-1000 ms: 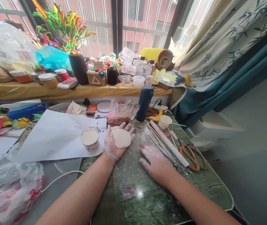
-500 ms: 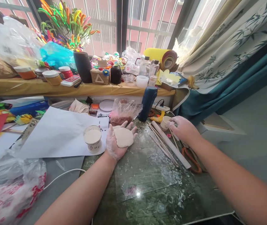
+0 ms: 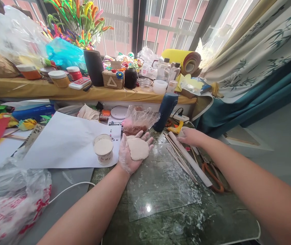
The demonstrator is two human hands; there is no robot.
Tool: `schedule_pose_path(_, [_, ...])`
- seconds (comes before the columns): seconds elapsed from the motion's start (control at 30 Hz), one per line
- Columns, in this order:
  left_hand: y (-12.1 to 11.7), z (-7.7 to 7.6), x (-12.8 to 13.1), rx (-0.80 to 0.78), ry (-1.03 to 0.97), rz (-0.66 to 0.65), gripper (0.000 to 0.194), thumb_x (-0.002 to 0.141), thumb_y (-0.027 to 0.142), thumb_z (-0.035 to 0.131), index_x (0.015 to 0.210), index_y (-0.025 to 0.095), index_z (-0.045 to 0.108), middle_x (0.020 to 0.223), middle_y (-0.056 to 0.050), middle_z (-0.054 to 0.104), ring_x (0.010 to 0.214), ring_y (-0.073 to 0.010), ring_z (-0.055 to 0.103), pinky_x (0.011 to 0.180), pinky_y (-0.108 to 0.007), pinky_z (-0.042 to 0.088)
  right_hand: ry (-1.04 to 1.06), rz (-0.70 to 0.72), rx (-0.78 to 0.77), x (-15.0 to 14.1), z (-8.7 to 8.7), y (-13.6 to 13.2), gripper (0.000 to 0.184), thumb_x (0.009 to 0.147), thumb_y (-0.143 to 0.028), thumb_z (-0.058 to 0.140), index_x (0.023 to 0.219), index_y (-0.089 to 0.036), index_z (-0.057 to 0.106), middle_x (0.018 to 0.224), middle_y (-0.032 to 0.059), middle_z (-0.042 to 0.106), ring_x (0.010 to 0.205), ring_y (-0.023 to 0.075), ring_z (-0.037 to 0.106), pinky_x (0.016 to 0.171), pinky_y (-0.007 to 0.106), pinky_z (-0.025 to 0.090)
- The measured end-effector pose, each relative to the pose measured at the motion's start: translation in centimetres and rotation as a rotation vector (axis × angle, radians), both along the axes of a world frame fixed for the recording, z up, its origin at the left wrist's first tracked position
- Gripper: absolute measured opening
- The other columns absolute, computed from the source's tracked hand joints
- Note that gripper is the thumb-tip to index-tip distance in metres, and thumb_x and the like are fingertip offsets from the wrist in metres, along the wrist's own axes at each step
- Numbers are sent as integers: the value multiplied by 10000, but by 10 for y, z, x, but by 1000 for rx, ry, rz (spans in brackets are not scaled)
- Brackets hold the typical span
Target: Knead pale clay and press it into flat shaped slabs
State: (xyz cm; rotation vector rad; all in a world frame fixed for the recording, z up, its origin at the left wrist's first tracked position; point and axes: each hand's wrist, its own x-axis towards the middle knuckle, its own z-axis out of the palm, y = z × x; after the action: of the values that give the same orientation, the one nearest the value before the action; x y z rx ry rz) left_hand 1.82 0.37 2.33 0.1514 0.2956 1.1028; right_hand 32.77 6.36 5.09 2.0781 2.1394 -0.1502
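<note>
My left hand (image 3: 128,156) lies palm up above the table, fingers spread, and bears a flattened piece of white dough (image 3: 138,149). To its left, a small printed cup (image 3: 105,158) filled with pale powder stands on the white paper sheet (image 3: 66,146). My right hand (image 3: 193,136) is at the far right, its fingers closed round a small paper cup (image 3: 184,130) that it mostly hides. Close to that hand are a white rolling rod (image 3: 190,159), several thin sticks (image 3: 178,160) and orange-handled scissors (image 3: 213,177).
A clear sheet (image 3: 158,187) lies on the powder-dusted green table. Behind it stand a plastic bag of brown material (image 3: 137,124), a dark blue cylinder (image 3: 165,112) and a yellow glue gun (image 3: 176,127). Jars, bottles and craft supplies crowd the windowsill (image 3: 125,95).
My right hand has moved down and slightly left over the small paper cup and closed round it. My left hand still bears the dough; the whole view has shifted slightly.
</note>
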Motion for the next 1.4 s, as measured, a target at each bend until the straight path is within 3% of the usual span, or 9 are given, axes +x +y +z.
schedule_pose_path(0.3, [0,0,1,-7,11,-3,677,906,690,466,1311,165,602,1408,-202,590,1340,-410,525,1002,-575,505,71,-9,279,-12,22,-36,423,1006,-391,375,995,-162,731,1077,149,738,1048,287,647,869,354,458])
schedule_pose_path(0.4, [1,0,2,-15,22,1,681,904,691,468,1317,165,597,1406,-205,591,1336,-411,529,1000,-583,504,276,89,328,-50,5,-83,466,1023,-418,349,983,-181,748,1047,137,754,1008,277,669,904,381,492])
schedule_pose_path(0.53, [1,0,2,4,39,5,683,901,694,469,1304,160,605,1409,-206,588,1335,-412,531,1013,-590,493,467,361,114,-110,-32,-146,463,1007,-314,380,1385,-177,609,1472,104,577,1380,263,497,1172,453,360])
schedule_pose_path(0.67, [0,-2,3,6,59,-3,661,902,686,480,1271,156,621,1407,-196,593,1332,-398,539,1018,-560,502,399,137,45,-139,-43,-178,687,986,-439,450,1564,-81,350,1649,158,276,1545,334,177,1248,551,179])
schedule_pose_path(0.8, [0,-4,3,-16,97,-8,657,902,680,481,1251,145,630,1383,-213,604,1323,-409,543,988,-568,520,503,461,-92,-142,-35,-186,747,969,-510,489,1594,-151,293,1675,90,200,1558,280,135,1278,477,99])
schedule_pose_path(1.0, [0,-3,3,-12,123,1,659,899,678,485,1252,140,629,1365,-214,615,1304,-410,558,981,-587,521,407,88,1,-148,-27,-163,806,986,-505,439,1583,-3,235,1669,197,115,1558,339,64,1262,539,110])
schedule_pose_path(1.13, [0,-3,3,0,113,3,669,897,687,483,1260,143,623,1382,-210,605,1314,-406,550,973,-566,530,551,585,-150,-153,-28,-189,734,981,-493,478,1603,-167,264,1677,65,186,1560,245,125,1284,448,69])
schedule_pose_path(1.3, [-1,-4,6,-7,109,-6,643,904,678,478,1218,141,639,1371,-204,613,1319,-408,546,974,-550,533,395,85,-50,-131,-35,-213,705,1005,-439,411,1596,-90,251,1673,125,134,1559,295,98,1270,514,151])
schedule_pose_path(1.4, [-1,-5,7,-10,120,-9,639,904,682,472,1208,147,642,1361,-205,617,1317,-408,548,980,-557,530,456,275,-92,-129,-34,-217,696,999,-463,440,1593,-137,284,1672,92,159,1557,297,111,1273,516,142])
